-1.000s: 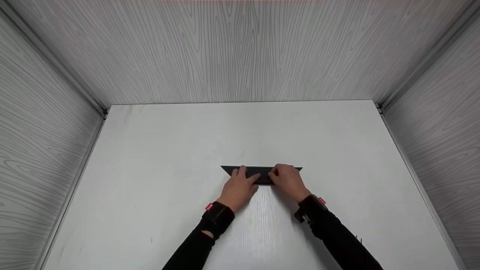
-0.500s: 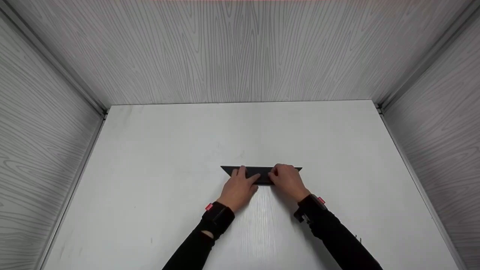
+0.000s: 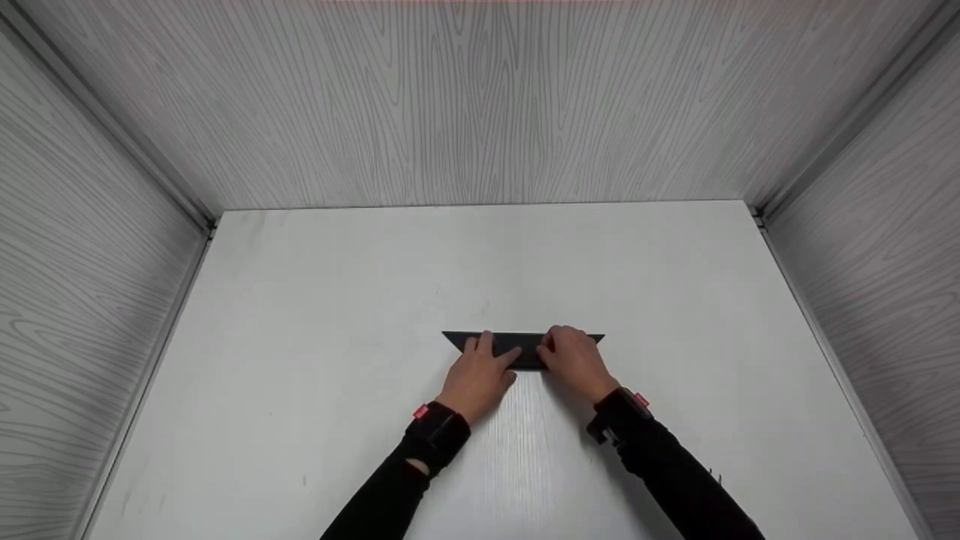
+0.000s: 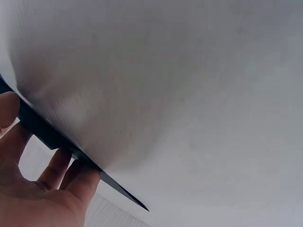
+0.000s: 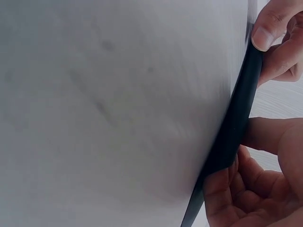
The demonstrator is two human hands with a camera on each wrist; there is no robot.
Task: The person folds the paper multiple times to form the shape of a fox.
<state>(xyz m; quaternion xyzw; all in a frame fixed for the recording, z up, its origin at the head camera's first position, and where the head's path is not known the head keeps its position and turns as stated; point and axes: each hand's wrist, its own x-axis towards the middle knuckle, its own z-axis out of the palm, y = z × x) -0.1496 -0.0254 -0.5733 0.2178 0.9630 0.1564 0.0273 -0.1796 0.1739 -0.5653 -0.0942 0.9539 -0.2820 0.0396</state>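
A dark sheet of folded paper (image 3: 529, 351), shaped like a long trapezoid, lies on the white tabletop, its longer edge at the back. My left hand (image 3: 476, 379) rests on its left half with spread fingers, the thumb along the near edge. In the left wrist view, several fingers (image 4: 85, 182) touch the paper (image 4: 45, 130). My right hand (image 3: 577, 364) has curled fingers at the paper's right half. Seen from the right wrist, thumb and index finger (image 5: 218, 191) hold the paper (image 5: 234, 125), and the left thumb (image 5: 265, 35) touches it higher up.
A white tabletop (image 3: 315, 300) extends around the hands. Grey wood-grain panels stand at the back (image 3: 480, 105), left (image 3: 82, 262) and right (image 3: 885, 262). Black bands circle both wrists, below them black sleeves (image 3: 382, 495).
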